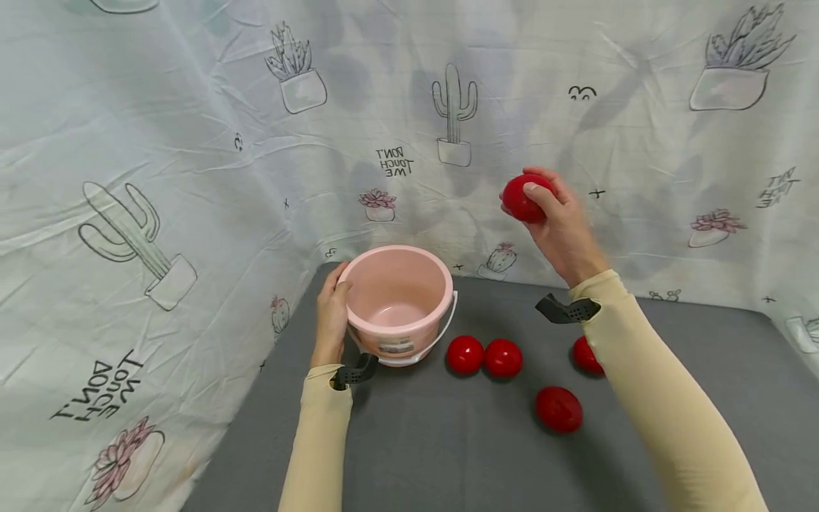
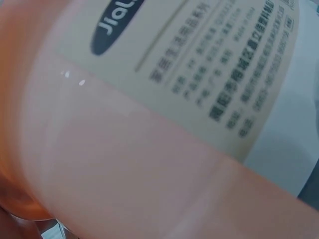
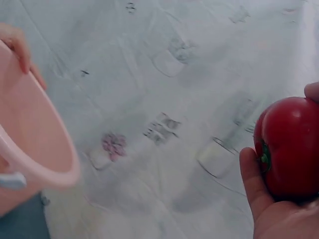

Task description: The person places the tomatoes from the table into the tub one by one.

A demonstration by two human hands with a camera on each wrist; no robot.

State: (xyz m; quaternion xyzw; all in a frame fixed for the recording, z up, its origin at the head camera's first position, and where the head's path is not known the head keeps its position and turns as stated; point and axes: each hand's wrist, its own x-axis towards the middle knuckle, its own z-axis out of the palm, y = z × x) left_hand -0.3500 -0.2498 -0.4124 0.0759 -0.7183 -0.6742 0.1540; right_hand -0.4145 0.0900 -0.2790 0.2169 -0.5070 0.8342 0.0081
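My left hand (image 1: 331, 313) grips the left rim of a pink plastic bucket (image 1: 397, 329), which stands upright on the table. Its inside shows nothing in the head view. The label on the bucket's side (image 2: 149, 129) fills the left wrist view. Raised well above the table, my right hand (image 1: 559, 227) holds a glossy red bell pepper (image 3: 291, 149), its small green stem showing in the right wrist view. The pepper is up and to the right of the bucket.
Two round red things (image 1: 465, 355) lie side by side, right of the bucket. Nearer me is another red one (image 1: 559, 409), and a further one (image 1: 586, 356) is partly hidden by my right sleeve. A printed cloth (image 1: 409, 107) hangs behind the grey table (image 1: 422, 455).
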